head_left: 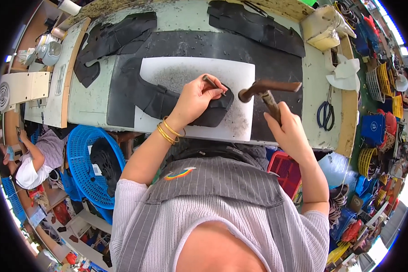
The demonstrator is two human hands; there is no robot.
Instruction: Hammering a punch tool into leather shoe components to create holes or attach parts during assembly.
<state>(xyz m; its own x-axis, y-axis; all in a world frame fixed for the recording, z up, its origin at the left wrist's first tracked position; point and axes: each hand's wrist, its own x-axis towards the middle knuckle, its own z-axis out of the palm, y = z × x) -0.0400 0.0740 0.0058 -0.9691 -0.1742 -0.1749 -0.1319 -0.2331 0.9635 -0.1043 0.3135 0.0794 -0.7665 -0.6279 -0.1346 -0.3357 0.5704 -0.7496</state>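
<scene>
My left hand (192, 100) is closed around a thin dark metal punch (208, 80), held at a slant with its lower end at the right end of a curved black leather-like piece (157, 103). That piece lies on a white cutting board (238, 75), and my hand and wrist cover part of it. To the right, my right hand (289, 131) grips the handle of a hammer (274, 85) with a worn brown head. The hammer head is raised beside the punch, apart from it.
Stacked black pieces (122, 34) lie at the back left, and more black pieces (258, 27) at the back right. Scissors (325, 115) rest near the right edge below white scraps (344, 75). A blue basket (79, 154) stands left of the table, with another person (34, 165) beyond.
</scene>
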